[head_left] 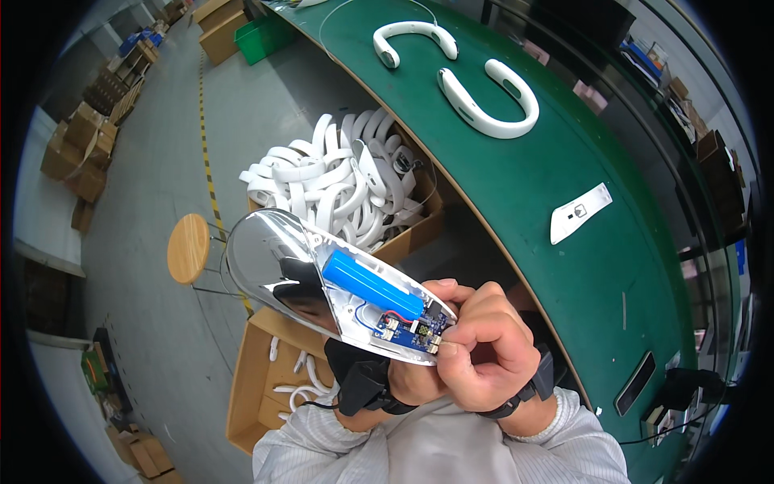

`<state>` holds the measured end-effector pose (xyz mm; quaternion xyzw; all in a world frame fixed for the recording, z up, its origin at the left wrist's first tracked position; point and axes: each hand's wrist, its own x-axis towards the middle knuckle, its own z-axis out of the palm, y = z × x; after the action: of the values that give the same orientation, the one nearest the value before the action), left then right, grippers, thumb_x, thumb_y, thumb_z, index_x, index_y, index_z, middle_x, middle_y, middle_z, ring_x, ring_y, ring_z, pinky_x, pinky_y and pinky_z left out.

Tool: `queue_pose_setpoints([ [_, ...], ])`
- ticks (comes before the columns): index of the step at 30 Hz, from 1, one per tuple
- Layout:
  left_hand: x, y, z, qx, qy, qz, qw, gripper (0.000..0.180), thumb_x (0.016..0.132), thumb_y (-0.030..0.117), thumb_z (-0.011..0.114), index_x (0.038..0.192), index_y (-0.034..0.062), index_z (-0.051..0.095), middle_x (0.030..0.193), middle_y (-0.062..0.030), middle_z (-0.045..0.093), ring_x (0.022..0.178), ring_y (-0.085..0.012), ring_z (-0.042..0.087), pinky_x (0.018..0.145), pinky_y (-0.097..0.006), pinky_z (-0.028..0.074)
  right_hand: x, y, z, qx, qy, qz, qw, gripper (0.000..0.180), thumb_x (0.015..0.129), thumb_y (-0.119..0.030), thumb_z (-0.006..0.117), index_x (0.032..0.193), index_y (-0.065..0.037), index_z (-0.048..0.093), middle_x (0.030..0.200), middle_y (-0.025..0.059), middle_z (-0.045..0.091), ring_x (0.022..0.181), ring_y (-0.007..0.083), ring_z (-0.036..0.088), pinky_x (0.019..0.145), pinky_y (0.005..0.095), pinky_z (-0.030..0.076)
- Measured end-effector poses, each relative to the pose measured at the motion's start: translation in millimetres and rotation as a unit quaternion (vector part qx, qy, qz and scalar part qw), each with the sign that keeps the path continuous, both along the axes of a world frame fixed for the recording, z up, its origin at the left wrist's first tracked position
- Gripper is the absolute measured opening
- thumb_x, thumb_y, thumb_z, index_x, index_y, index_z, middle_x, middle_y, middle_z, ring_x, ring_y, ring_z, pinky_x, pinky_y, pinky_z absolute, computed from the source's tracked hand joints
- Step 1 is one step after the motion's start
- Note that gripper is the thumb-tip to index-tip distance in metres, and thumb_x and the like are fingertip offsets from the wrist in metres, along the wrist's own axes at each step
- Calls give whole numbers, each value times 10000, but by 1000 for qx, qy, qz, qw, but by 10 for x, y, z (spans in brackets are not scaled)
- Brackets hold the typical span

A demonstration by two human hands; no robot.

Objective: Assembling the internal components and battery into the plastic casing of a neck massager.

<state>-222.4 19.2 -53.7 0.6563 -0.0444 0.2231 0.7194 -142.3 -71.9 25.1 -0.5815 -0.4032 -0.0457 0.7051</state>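
Note:
I hold an opened white device shell [274, 270] close to the camera; its inner face is shiny and mirror-like. Inside lie a blue cylindrical battery [371, 284], thin red and blue wires and a small blue circuit board [413, 332]. My right hand [484, 347] is curled over the shell's right end, fingertips pinching at the circuit board's edge. My left hand [403, 379] grips the shell from below and is mostly hidden behind it. Both wrists wear black straps.
A green conveyor belt [564, 145] curves along the right with two white U-shaped neck devices [492, 101] and a white card [579, 212]. A cardboard box [411, 234] heaped with white shells stands to the left, another box [258, 379] below, a round wooden stool [189, 248] nearby.

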Motion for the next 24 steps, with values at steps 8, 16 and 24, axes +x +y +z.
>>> queue_pose_setpoints([
  [8, 90, 45, 106, 100, -48, 49, 993, 583, 1001, 241, 489, 1410, -130, 303, 1190, -208, 534, 1014, -281, 607, 944, -442, 491, 31, 47, -64, -20, -17, -9, 1000, 93, 763, 19, 650, 828, -19, 596, 741, 44, 531, 671, 153, 462, 822, 421, 552],
  [16, 118, -66, 253, -61, 45, 115, 990, 566, 933, 131, 612, 1385, -119, 379, 1273, -266, 528, 1098, -341, 611, 933, -444, 508, 31, 42, -15, -88, 15, -27, 996, 66, 797, -1, 631, 849, -15, 592, 760, 58, 536, 692, 160, 482, 846, 409, 553],
  [24, -28, 67, 637, -75, 121, -18, 990, 403, 858, -33, 605, 1249, -60, 513, 980, -96, 657, 803, -123, 645, 739, -275, 531, 405, 24, -61, -17, 303, 21, 953, 459, 955, -157, 655, 1320, 68, 492, 1117, 142, 643, 1020, 177, 617, 928, 314, 494],
])
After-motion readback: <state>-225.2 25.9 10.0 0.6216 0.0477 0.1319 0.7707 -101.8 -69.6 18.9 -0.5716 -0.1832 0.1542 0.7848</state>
